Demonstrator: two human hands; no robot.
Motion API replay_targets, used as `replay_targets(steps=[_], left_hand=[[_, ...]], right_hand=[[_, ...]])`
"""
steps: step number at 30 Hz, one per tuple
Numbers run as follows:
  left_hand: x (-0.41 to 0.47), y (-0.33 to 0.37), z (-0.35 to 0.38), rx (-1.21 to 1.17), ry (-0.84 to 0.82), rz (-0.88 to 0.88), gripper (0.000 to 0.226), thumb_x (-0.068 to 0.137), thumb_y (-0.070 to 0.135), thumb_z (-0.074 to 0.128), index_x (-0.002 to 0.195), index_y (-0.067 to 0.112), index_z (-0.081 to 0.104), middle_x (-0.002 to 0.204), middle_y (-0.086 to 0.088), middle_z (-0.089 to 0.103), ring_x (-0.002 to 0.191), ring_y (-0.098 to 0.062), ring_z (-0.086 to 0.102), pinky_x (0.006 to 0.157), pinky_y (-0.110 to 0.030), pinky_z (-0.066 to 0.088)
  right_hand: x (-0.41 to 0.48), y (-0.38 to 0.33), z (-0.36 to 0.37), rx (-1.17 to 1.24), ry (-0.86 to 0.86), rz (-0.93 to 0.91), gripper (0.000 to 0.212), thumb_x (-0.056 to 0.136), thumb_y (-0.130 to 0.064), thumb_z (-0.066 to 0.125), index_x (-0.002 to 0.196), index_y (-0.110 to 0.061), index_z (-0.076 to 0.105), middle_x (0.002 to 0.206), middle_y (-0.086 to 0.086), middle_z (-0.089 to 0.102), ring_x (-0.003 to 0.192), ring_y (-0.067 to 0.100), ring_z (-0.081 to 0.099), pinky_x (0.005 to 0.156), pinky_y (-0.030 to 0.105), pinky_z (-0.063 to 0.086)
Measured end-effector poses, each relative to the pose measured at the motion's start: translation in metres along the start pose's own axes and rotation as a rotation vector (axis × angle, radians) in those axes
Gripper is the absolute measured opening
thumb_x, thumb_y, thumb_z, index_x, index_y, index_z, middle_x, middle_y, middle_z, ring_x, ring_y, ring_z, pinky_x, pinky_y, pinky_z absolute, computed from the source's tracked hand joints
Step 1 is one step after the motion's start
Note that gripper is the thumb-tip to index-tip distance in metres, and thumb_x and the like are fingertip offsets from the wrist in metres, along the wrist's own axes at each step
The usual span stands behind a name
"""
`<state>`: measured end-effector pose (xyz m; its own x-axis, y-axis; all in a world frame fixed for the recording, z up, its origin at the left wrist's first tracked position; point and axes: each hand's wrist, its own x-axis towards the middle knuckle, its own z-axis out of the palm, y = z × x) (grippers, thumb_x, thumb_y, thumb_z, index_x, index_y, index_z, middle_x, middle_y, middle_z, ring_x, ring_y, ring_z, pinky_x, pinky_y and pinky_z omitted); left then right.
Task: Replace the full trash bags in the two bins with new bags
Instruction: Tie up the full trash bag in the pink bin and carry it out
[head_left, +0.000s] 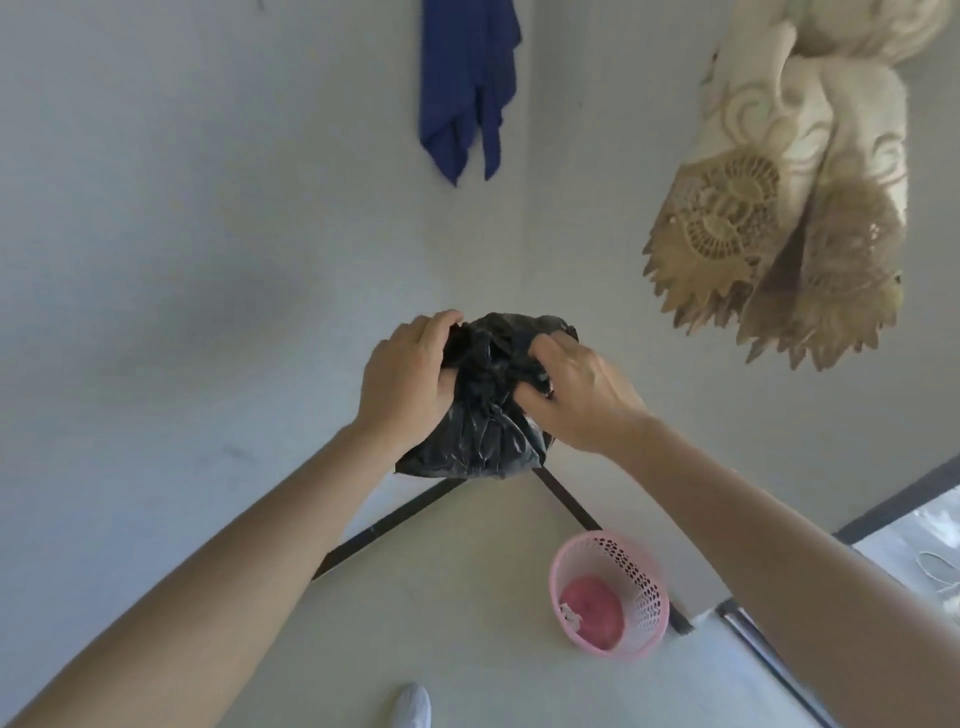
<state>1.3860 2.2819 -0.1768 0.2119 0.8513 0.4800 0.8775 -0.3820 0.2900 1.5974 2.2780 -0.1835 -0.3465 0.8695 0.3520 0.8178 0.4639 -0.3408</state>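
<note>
A full black trash bag (483, 426) hangs in the air in front of me, its top gathered into twisted folds. My left hand (402, 379) grips the gathered plastic on the left side. My right hand (576, 389) grips the folds on the right, fingers curled into the plastic. Below, on the floor by the wall, stands a pink mesh bin (644, 582) with no bag in it; a small white scrap lies inside it at the bottom.
The room corner lies straight ahead, with a dark skirting line along both walls. A blue cloth (467, 88) hangs on the wall above. A knotted cream lace curtain (779, 197) hangs at the right. A doorway threshold (748, 623) runs beside the bin. My white shoe (412, 706) is at the bottom.
</note>
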Motion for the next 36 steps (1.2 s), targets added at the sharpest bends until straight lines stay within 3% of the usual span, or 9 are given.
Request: replay_targets(steps=[3,7,11,14,19,26,36], left_hand=[[-0.044,-0.014,-0.068,0.128,0.115,-0.192,0.054,0.086,0.018,0.065,0.137,0.016,0.048,0.126,-0.010,0.054,0.101,-0.031,0.060,0.071,-0.042,0.053],[-0.130,-0.036,-0.159,0.193,0.221,-0.533,0.051,0.092,0.030,0.059,0.138,0.018,0.041,0.102,-0.002,0.067,0.082,-0.030,0.065,0.063,-0.033,0.043],[-0.224,-0.051,-0.257,0.326,0.251,-0.724,0.021,0.095,0.028,0.053,0.111,0.016,0.060,0.092,-0.002,0.066,0.077,-0.028,0.062,0.062,-0.035,0.047],[-0.324,-0.061,-0.338,0.473,0.335,-0.893,0.020,0.097,0.029,0.051,0.086,0.012,0.053,0.074,-0.002,0.057,0.064,-0.026,0.056,0.054,-0.034,0.044],[-0.513,-0.069,-0.450,0.683,0.446,-1.136,0.026,0.098,0.032,0.050,0.078,0.017,0.041,0.068,0.004,0.041,0.058,-0.016,0.042,0.048,-0.028,0.027],[-0.795,-0.019,-0.596,0.918,0.588,-1.474,0.016,0.097,0.030,0.050,0.088,0.017,0.054,0.076,0.001,0.047,0.067,-0.022,0.049,0.055,-0.032,0.035],[-1.035,0.020,-0.717,1.027,0.654,-1.796,0.015,0.096,0.021,0.054,0.089,0.008,0.053,0.075,-0.005,0.048,0.066,-0.027,0.049,0.056,-0.035,0.038]], right_hand=[[0.018,-0.060,-0.013,0.005,-0.019,-0.204,0.019,0.086,-0.038,0.046,0.088,-0.021,0.038,0.077,-0.002,0.043,0.057,0.018,0.045,0.048,0.026,0.029],[0.023,-0.171,-0.014,0.048,-0.066,-0.452,0.022,0.088,-0.035,0.055,0.085,-0.020,0.039,0.077,-0.002,0.043,0.058,0.022,0.047,0.050,0.031,0.041],[0.006,-0.294,-0.003,0.154,-0.089,-0.665,0.022,0.087,-0.032,0.058,0.085,-0.017,0.043,0.077,-0.003,0.044,0.057,0.024,0.046,0.050,0.029,0.038],[-0.027,-0.412,0.010,0.241,-0.133,-0.841,0.020,0.087,-0.030,0.059,0.089,-0.012,0.050,0.081,-0.002,0.045,0.058,0.026,0.046,0.053,0.030,0.038],[-0.113,-0.611,0.049,0.337,-0.204,-1.140,0.025,0.090,-0.033,0.058,0.098,-0.009,0.054,0.100,0.005,0.058,0.063,0.027,0.050,0.057,0.033,0.045],[-0.305,-0.892,0.085,0.514,-0.314,-1.577,0.027,0.092,-0.037,0.055,0.098,-0.010,0.053,0.088,0.003,0.053,0.063,0.023,0.047,0.056,0.029,0.039],[-0.499,-1.150,0.116,0.663,-0.419,-1.886,0.031,0.094,-0.043,0.050,0.102,-0.013,0.053,0.095,0.002,0.053,0.069,0.026,0.055,0.061,0.038,0.050]])
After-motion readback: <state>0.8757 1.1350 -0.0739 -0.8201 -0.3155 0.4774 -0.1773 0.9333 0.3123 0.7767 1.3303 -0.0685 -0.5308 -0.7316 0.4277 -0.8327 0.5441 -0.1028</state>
